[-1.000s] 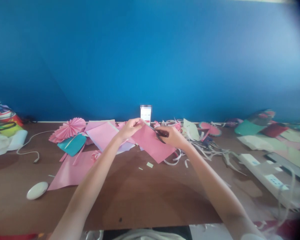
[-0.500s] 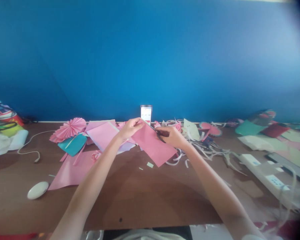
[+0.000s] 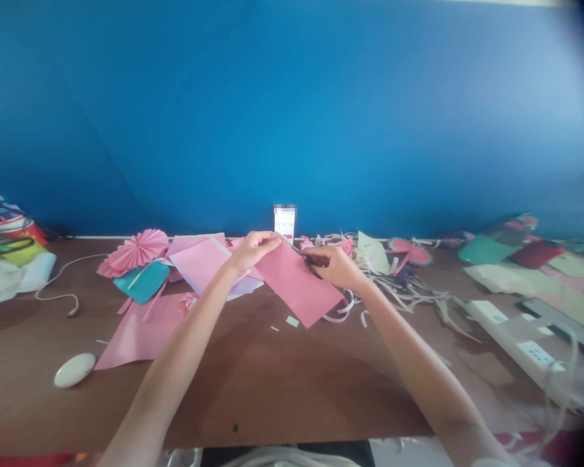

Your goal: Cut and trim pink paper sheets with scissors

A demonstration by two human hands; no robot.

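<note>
A sheet of pink paper (image 3: 302,292) hangs tilted above the table in front of me. My left hand (image 3: 255,251) pinches its upper left corner between thumb and fingers. My right hand (image 3: 333,264) is closed around the dark handles of a pair of scissors (image 3: 302,254). The blades lie along the paper's upper edge, pointing toward my left hand; how far they are parted I cannot make out. Beneath and left of the paper are pink and lilac sheets (image 3: 202,264).
A phone (image 3: 285,224) stands against the blue wall. Pink paper fans (image 3: 139,251), a teal piece (image 3: 143,282) and a white mouse (image 3: 74,370) lie left. White paper strips (image 3: 403,295) tangle at right, beside a power strip (image 3: 516,337) and more coloured paper (image 3: 530,279).
Almost nothing differs. The pink sheet's lower corner has dropped very slightly, and both hands keep their places and grips. The digits on the phone screen have changed.
</note>
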